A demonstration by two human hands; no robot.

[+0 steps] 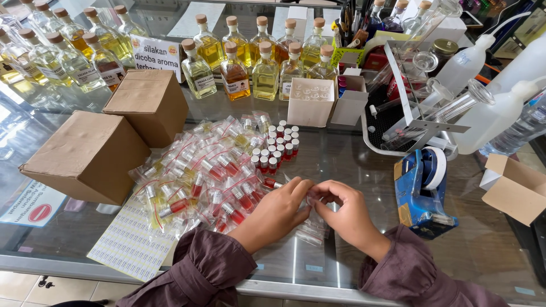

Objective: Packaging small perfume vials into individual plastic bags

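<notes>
Glass counter, corked bottles, cardboard boxes, bagged vials

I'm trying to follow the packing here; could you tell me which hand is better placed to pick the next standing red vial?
Probably the left hand: the standing red vials are above it, slightly to its side, while the right hand lies farther over, nearer the blue tape dispenser.

A small clear plastic sachet, its contents hidden by the fingers, is pinched between the fingertips of both hands above the glass counter, just beside the heap of bagged vials at its left.
</notes>
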